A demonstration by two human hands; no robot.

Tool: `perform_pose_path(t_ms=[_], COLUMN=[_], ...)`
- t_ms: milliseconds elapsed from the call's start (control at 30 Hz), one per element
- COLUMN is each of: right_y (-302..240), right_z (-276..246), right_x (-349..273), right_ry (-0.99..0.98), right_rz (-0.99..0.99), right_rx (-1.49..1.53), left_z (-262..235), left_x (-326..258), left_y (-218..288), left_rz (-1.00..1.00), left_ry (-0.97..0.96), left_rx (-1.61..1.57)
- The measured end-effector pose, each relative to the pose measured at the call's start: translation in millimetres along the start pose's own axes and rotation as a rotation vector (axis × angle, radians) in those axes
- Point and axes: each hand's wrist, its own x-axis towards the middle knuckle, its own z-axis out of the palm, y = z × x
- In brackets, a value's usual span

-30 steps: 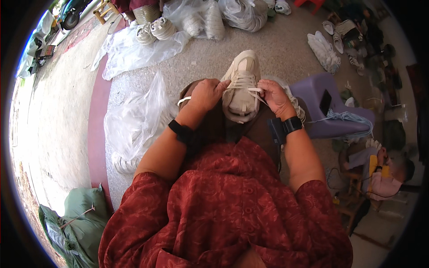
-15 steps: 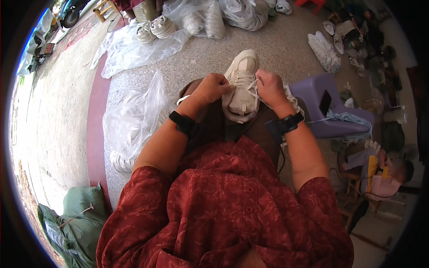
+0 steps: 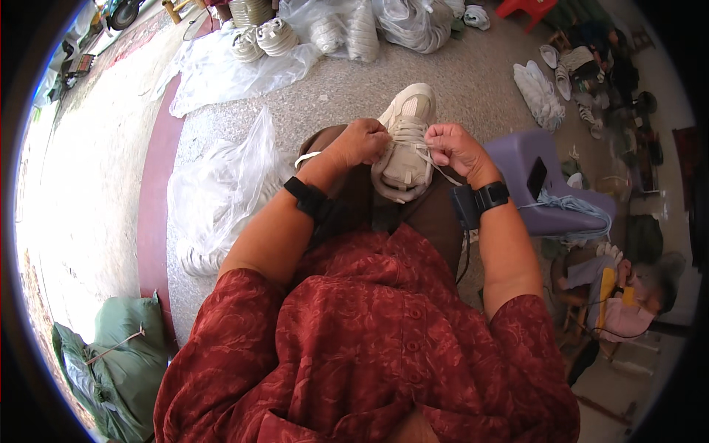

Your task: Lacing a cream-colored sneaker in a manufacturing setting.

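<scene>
A cream sneaker (image 3: 408, 164) rests between my knees, its toe pointing away from me and its opening toward me. White lace crosses its upper part in several rows. At the left eyelet edge my left hand (image 3: 362, 142) is closed in a pinch; a white lace end (image 3: 306, 157) shows beside that wrist, and what sits between the fingertips is hidden. On the other edge my right hand (image 3: 458, 151) pinches the shoelace (image 3: 443, 174) close to the eyelets, and a length of it runs down toward my wrist.
To the right stands a purple plastic stool (image 3: 517, 173) with a dark phone (image 3: 538, 179) and light blue laces (image 3: 572, 207). Bagged shoe parts (image 3: 225, 184) lie left. A green sack (image 3: 122, 362) is at lower left. Another person (image 3: 624, 310) sits at lower right.
My right hand has turned and its fingers have come in lower against the right eyelet edge. The left hand has shifted slightly right along with the sneaker in the view.
</scene>
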Motion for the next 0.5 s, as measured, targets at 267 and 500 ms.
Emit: perform_pose_path(t_ms=[267, 500], right_y=[2, 39], right_z=[14, 35], right_x=[-5, -11], right_ry=[0.229, 0.691], right_rz=[0.074, -0.387], right_rx=[-0.536, -1.139], left_z=[-11, -29], left_x=[-4, -67], left_y=[2, 27], left_rz=[0.138, 0.824], left_ry=[0.221, 0.644], left_rx=[0.528, 1.002])
